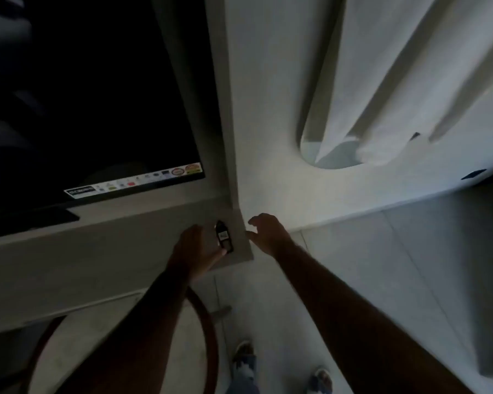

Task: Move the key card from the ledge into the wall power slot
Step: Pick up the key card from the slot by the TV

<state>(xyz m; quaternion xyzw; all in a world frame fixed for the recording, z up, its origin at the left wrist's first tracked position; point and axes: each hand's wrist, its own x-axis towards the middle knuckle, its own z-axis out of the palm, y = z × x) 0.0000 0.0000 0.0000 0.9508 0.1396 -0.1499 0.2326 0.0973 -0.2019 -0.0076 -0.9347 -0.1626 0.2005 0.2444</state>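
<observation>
The room is dim. A dark key card [224, 236] with a small pale label sits at the right end of the grey ledge [125, 223]. My left hand [197, 245] has its fingers around the card, thumb under its near end and fingertips at its far end. My right hand [268, 231] hovers just right of the ledge's corner, fingers apart and curled, holding nothing. No wall power slot shows in the frame.
A dark TV screen [97, 109] with a sticker strip stands on the ledge at left. White curtains [396, 81] hang at the upper right. A round wooden chair frame [208, 322] sits below the ledge. My feet stand on pale tiled floor [382, 280].
</observation>
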